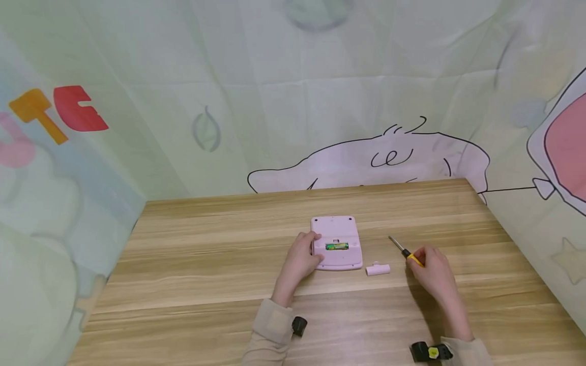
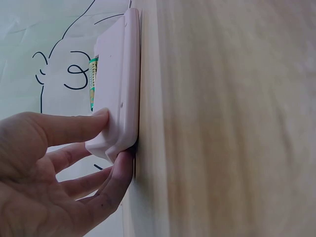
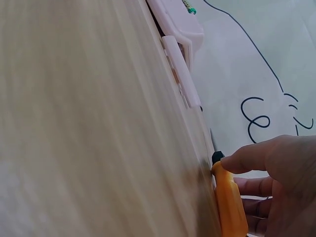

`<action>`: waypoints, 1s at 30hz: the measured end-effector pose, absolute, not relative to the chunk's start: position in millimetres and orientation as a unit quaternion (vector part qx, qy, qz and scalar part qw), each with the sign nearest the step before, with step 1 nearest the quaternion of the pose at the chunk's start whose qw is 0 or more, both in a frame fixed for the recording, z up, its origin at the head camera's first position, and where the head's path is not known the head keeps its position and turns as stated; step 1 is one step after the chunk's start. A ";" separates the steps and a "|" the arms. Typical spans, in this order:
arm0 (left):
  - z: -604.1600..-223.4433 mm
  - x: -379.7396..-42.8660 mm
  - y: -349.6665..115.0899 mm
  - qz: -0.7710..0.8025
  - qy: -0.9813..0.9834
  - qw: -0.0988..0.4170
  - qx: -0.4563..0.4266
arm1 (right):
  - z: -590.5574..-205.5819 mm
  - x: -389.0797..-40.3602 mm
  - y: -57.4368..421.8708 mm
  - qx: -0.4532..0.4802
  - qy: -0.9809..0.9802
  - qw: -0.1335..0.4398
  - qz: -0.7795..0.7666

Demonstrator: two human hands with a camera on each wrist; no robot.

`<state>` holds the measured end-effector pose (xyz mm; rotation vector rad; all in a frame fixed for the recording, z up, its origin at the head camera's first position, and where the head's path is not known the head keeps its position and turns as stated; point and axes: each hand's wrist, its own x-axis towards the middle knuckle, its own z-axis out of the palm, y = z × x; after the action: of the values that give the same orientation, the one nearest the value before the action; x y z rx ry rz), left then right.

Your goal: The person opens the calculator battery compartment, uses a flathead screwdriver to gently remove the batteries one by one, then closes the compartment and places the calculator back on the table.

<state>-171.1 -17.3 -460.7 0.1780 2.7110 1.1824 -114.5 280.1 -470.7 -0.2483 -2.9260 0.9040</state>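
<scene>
A pink calculator [image 1: 336,234] lies back side up on the table, its battery slot uncovered with a green battery [image 1: 337,246] inside. My left hand [image 1: 300,256] grips its left edge. In the left wrist view the thumb [image 2: 79,126] presses on the back and a fingertip is at the lower edge. The pink battery cover [image 1: 378,270] lies loose to the right of the calculator. Farther right, my right hand [image 1: 432,269] pinches a screwdriver [image 1: 414,258] by its yellow and black handle. Its metal tip points away and to the left, low over the wood; contact is hard to tell.
The wood-grain table [image 1: 206,254] extends around both hands. A printed cloth [image 1: 256,101] hangs behind its far edge and along the sides. Black wrist cameras sit at both cuffs, the right one [image 1: 430,352] near the table's front.
</scene>
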 end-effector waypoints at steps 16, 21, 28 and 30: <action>-458.3 -169.4 -16.9 0.403 0.909 0.093 0.053 | -464.3 -111.8 277.3 -0.081 -0.957 0.080 0.267; -459.4 -170.1 -17.9 0.405 0.908 0.094 0.053 | -458.6 -111.7 274.0 -0.077 -0.958 0.081 0.265; -458.7 -170.5 -18.1 0.400 0.910 0.094 0.057 | -454.5 -112.6 268.9 -0.063 -0.957 0.098 0.265; -458.6 -170.7 -17.5 0.398 0.910 0.094 0.060 | -453.9 -112.2 267.4 -0.059 -0.957 0.103 0.264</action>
<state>-170.7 -17.5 -458.6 0.1793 2.7010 1.1818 -112.2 267.4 -453.9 -0.1738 -2.8244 0.7790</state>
